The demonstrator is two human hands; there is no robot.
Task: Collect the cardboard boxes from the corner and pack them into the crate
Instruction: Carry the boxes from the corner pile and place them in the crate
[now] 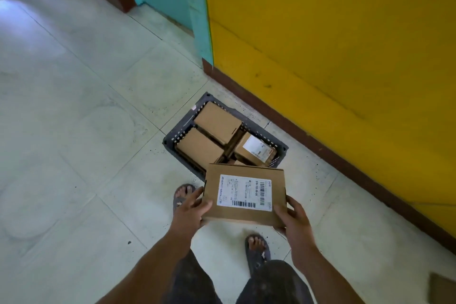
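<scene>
A yellow wall (345, 32) borders the tiled floor (74, 106). Beside it sits a grey crate (172, 139) holding three cardboard boxes (217, 122). Above its near edge, left hand (191, 207) and right hand (294, 221) grip a labelled box (244, 195), fingers wrapped round its sides.

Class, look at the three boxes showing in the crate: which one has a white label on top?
The box at the crate's right corner, nearest the yellow wall. The other two, at the far and left sides, show plain brown tops.
</scene>
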